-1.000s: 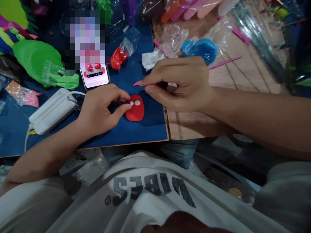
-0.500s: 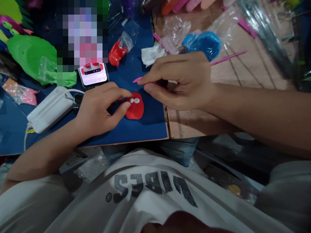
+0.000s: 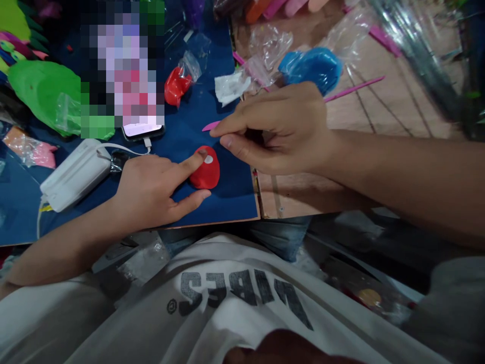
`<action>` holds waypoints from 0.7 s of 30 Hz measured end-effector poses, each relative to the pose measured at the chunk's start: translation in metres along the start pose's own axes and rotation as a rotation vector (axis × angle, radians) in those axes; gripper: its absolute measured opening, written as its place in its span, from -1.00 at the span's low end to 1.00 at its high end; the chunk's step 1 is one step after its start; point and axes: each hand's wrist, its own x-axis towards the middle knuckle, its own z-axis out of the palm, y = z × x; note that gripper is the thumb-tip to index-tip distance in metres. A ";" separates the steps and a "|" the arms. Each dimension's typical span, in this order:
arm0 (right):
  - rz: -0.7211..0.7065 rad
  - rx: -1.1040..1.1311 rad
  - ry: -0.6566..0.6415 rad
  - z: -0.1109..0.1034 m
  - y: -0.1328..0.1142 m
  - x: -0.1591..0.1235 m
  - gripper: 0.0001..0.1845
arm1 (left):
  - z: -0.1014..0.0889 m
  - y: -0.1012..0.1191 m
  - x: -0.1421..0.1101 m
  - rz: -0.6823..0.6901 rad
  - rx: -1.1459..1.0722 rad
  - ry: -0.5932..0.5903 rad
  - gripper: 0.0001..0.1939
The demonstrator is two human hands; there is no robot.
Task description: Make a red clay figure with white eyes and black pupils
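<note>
Touching the red piece [image 3: 207, 177], left hand [image 3: 151, 189] gapes wide; right hand [image 3: 284, 131] holds pink tool [image 3: 210, 126]; shirt [image 3: 197, 333] reads "VIBES"

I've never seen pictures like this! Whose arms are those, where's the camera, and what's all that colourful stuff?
There is no robot here. These are a person's own bare arms, and the camera sits on that person's head, looking forward and down. That's why you see the shirt upside down.

The left hand touches a flat red shape with a fingertip, right by a white spot. The right hand pinches a small pink pointed thing.

On the blue surface are a phone, partly blurred out, a white box with a cable, and a big green shape. Further right is something bright blue in clear plastic.
</note>
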 end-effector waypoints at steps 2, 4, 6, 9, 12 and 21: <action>0.016 -0.005 -0.015 0.000 0.001 0.000 -0.68 | -0.001 0.000 0.000 0.004 0.003 0.001 -0.39; 0.018 0.014 -0.022 -0.001 0.001 -0.001 -0.69 | 0.000 0.000 -0.001 0.011 0.008 0.003 -0.41; 0.019 0.048 -0.025 -0.001 0.000 0.000 -0.71 | 0.001 -0.001 -0.002 0.004 -0.002 0.009 -0.41; 0.040 0.066 -0.041 -0.003 -0.002 0.001 -0.72 | 0.005 -0.001 -0.004 -0.010 -0.037 0.073 -0.32; 0.021 0.014 -0.026 -0.004 -0.004 0.002 -0.72 | 0.008 -0.001 -0.005 0.006 -0.038 0.092 -0.36; 0.077 0.046 0.008 -0.001 -0.003 0.000 -0.75 | 0.003 -0.001 -0.002 -0.007 -0.059 0.063 -0.35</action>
